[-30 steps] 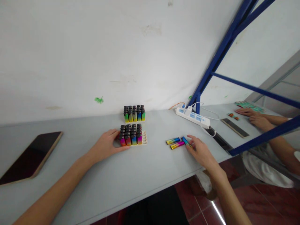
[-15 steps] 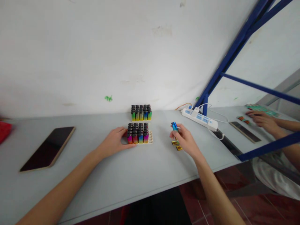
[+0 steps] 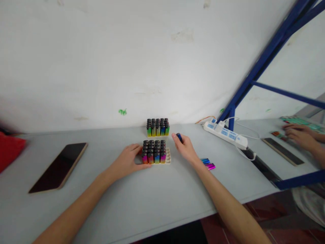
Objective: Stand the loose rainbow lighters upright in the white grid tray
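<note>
Several lighters (image 3: pixel 154 152) with black tops and pink, red and blue bodies stand upright in a white tray (image 3: pixel 168 159), whose right-hand column of slots shows no lighters. My left hand (image 3: pixel 128 159) grips the tray's left end, thumb along the front and fingers at the side. To the right of the tray, raised a little over the table, my right hand (image 3: pixel 186 148) is closed around a blue lighter (image 3: pixel 179 137), mostly hidden by the fingers. Two loose lighters, one blue (image 3: pixel 205 160) and one magenta (image 3: pixel 210 166), lie beside my right forearm.
Behind the tray stands a second block of lighters (image 3: pixel 157 128), green, yellow and blue. A phone (image 3: pixel 59 166) and a red object (image 3: pixel 10 149) lie at left. At right are a power strip (image 3: pixel 225 134), a blue metal frame (image 3: pixel 243 86) and another person's hands (image 3: pixel 301 135).
My right hand has moved left toward the tray with the blue lighter. The loose lighters beside it now show blue and magenta. My left hand stays on the tray; the view has shifted slightly.
</note>
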A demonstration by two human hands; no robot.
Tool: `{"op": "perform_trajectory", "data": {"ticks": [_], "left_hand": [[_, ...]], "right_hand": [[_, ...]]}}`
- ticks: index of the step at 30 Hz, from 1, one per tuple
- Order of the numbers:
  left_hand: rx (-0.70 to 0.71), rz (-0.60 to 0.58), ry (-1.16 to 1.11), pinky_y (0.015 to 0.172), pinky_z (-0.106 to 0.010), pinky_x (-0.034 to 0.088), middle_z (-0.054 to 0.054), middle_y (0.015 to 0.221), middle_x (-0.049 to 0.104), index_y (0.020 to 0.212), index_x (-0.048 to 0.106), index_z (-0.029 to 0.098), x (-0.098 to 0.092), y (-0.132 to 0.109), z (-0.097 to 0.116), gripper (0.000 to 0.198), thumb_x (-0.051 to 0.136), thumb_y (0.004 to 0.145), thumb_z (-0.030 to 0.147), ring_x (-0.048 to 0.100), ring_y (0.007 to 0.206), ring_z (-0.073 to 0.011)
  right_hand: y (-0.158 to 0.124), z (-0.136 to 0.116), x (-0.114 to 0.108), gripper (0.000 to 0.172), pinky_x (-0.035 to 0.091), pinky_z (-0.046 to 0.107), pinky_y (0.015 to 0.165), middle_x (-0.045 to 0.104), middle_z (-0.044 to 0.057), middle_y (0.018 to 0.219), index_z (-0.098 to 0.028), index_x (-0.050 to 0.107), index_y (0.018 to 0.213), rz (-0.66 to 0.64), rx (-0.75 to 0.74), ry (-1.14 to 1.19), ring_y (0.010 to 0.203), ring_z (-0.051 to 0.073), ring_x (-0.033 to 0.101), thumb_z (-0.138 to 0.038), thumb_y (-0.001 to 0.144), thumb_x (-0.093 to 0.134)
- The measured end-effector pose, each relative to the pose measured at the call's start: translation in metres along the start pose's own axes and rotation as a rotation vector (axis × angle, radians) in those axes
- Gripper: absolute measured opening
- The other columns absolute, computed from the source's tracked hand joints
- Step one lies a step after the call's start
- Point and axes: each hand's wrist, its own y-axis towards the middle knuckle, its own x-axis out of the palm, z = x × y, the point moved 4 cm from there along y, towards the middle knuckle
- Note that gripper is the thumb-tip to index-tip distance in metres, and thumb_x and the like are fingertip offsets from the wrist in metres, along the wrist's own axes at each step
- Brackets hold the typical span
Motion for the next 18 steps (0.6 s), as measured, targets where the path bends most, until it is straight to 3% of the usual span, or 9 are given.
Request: {"op": "perform_trajectory", "data": {"ticks": [5,13,18], "left_hand": [[-0.014,-0.008,-0.009,0.102,-0.052,0.057,-0.012,0.113,0.077,0.105,0.075,0.022,0.001,-0.001,-0.002,0.064,0.08,0.077,0.079,0.071,0.11,-0.0371],[0.001,0.0,0.019,0.108,-0.053,0.055,-0.013,0.124,0.078,0.116,0.077,0.022,0.002,-0.001,-0.004,0.069,0.077,0.079,0.081,0.071,0.118,-0.0386],[-0.009,-0.011,-0.004,0.11,-0.053,0.055,-0.013,0.124,0.078,0.114,0.077,0.024,0.0,0.0,-0.002,0.066,0.079,0.078,0.079,0.071,0.118,-0.0389]], "right_hand": [[-0.02,0.001,0.004,0.065,0.029,0.03,0.056,0.038,-0.005,0.058,-0.027,0.041,0.064,-0.026,0.032,0.0,0.058,0.014,0.036,-0.082,0.097,0.049],[-0.021,-0.001,0.007,0.043,0.028,0.03,0.061,0.038,-0.006,0.062,-0.026,0.039,0.069,0.092,-0.004,-0.095,0.062,0.014,0.037,-0.057,0.097,0.049],[-0.021,-0.003,0.005,0.044,0.035,0.03,0.065,0.051,-0.004,0.067,-0.026,0.047,0.079,0.005,-0.004,-0.164,0.066,0.017,0.047,-0.063,0.103,0.051]]}}
